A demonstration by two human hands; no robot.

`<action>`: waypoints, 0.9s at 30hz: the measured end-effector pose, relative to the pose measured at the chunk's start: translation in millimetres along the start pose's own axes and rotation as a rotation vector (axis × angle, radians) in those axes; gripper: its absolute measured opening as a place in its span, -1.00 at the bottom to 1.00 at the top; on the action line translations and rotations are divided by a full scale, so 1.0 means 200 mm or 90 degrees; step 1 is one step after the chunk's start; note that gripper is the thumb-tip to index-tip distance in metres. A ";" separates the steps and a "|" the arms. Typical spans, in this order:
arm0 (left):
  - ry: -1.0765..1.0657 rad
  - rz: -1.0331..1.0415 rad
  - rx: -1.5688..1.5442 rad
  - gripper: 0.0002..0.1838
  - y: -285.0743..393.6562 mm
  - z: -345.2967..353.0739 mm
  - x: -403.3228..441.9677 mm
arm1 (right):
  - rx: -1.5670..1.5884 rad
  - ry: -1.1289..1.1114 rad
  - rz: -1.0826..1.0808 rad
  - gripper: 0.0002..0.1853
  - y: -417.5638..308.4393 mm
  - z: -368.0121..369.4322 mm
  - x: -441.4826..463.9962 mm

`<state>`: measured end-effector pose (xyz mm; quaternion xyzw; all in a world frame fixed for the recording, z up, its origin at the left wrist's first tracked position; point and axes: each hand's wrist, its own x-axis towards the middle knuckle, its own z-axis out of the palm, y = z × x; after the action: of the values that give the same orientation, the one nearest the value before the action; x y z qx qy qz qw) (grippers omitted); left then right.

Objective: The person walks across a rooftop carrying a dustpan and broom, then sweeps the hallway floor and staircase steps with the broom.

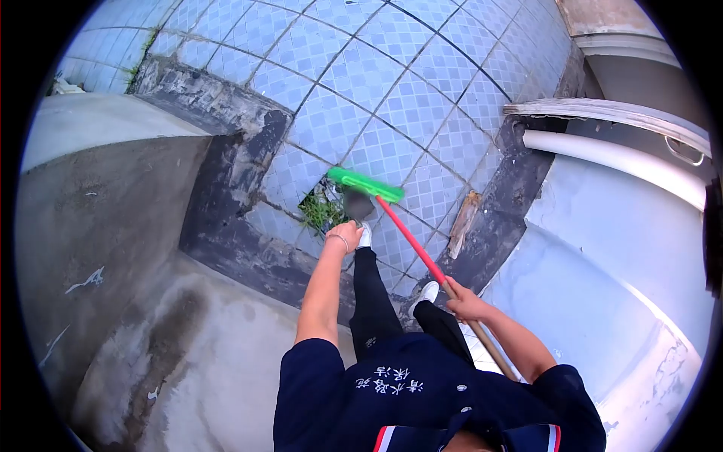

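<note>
My right hand (468, 303) is wrapped round the handle of a broom, where its red part (410, 239) meets the wooden part. The broom's green head (367, 185) is low over the blue tiles, at the edge of a hole with green weeds (324, 209). My left hand (345, 236), with a band at the wrist, is closed in front of my white shoe. From its fingers a dark grey scoop-like thing (359, 203) reaches toward the broom head; its exact kind is unclear. My fingers hide its near end.
A dark, rough ledge (239, 239) runs along the left and near side of the tiled floor (376, 83). A broken piece of wood (463, 224) lies at the right. Beyond are a white pipe (610, 160) and pale walls. Weeds (143, 56) grow at the far left.
</note>
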<state>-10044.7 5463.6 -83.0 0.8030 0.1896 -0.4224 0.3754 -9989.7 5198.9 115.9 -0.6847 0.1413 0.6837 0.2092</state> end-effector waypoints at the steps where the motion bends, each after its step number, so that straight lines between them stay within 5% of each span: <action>1: 0.002 0.001 0.003 -0.60 -0.01 -0.01 -0.01 | 0.015 -0.037 -0.002 -0.30 -0.01 -0.01 -0.10; 8: -0.014 -0.032 0.009 -0.59 -0.03 0.03 -0.06 | -0.124 0.029 -0.089 -0.33 0.30 -0.01 -0.64; 14: -0.027 -0.054 0.035 -0.60 -0.15 0.18 -0.04 | 0.038 0.188 0.079 -0.37 0.41 -0.16 -0.59; 18: 0.077 -0.135 -0.024 -0.69 -0.29 0.23 -0.19 | 0.048 0.231 -0.007 -0.67 0.62 -0.35 -0.44; 21: 0.157 -0.171 -0.060 -0.68 -0.29 0.13 -0.30 | 0.240 0.170 0.050 -0.90 0.69 -0.45 -0.30; 24: 0.265 -0.212 -0.047 -0.62 -0.31 0.06 -0.29 | 0.506 0.125 0.014 -0.93 0.70 -0.56 -0.18; 26: 0.306 -0.229 -0.069 -0.64 -0.26 -0.02 -0.29 | 0.538 0.103 -0.011 -0.93 0.65 -0.68 -0.08; 27: 0.331 -0.250 -0.108 -0.66 -0.22 -0.05 -0.30 | 0.386 0.163 -0.013 -0.89 0.55 -0.76 -0.09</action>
<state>-10101.4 5499.8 -50.3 0.7978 0.4647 -0.2506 0.2913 -9910.0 5028.7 120.1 -0.6729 0.3567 0.5167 0.3912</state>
